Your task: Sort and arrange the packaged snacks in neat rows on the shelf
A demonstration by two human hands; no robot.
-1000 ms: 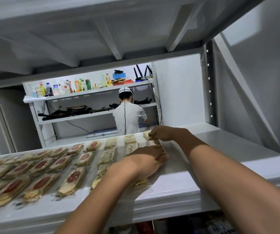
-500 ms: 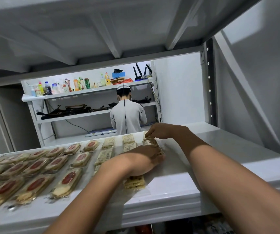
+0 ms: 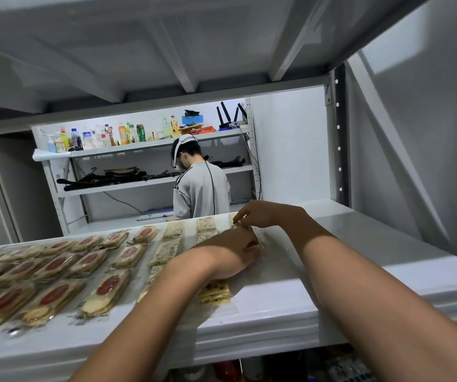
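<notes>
Snacks lie mostly in rows on the shelf [image 3: 332, 266]: red-centred packs [image 3: 56, 295] at left, speckled packs [image 3: 166, 250] beside them. The front pack [image 3: 213, 293] starts the rightmost column. The left hand [image 3: 232, 250] lies on the pack behind it; grip or press, I cannot tell. Farther back, the right hand [image 3: 260, 216] pinches the far pack [image 3: 232, 217]. It looks nearly finished.

The background person [image 3: 201, 188] has turned sideways — the right hand [image 3: 260, 216] now pinches the far pack [image 3: 233, 217].
</notes>
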